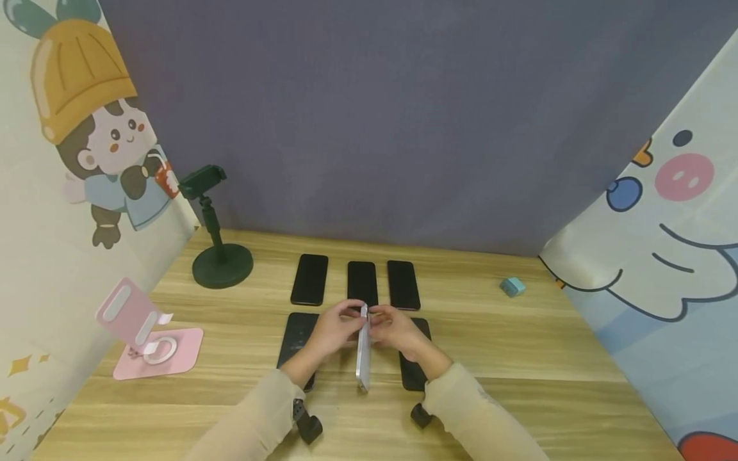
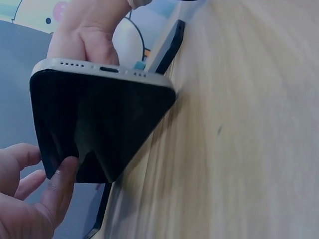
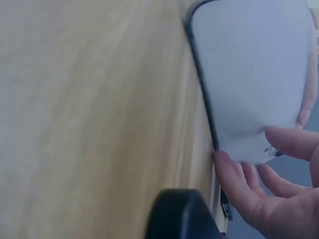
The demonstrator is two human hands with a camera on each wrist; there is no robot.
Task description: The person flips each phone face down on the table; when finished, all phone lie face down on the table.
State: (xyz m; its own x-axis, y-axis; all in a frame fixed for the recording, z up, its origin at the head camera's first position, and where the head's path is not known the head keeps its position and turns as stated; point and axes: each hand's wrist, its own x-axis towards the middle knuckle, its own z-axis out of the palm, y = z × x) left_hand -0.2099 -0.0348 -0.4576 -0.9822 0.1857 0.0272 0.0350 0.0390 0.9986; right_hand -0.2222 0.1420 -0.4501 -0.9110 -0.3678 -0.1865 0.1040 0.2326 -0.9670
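Plain greyish-purple backdrop [image 1: 357,121], cute yellow-hatted cartoon kid [image 1: 118,150] on the left wall [image 1: 34,275], big white critter [image 1: 651,240] on the right wall [image 1: 663,358], light wood-grain surface [image 1: 536,355] below.

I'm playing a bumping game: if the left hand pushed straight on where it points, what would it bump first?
The left hand would first meet the held phone; past that, probably the right hand, though depth is unclear.

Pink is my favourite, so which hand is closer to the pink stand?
The left hand. The pink stand is off to its left on the table; the right hand is farther away, across the held phone.
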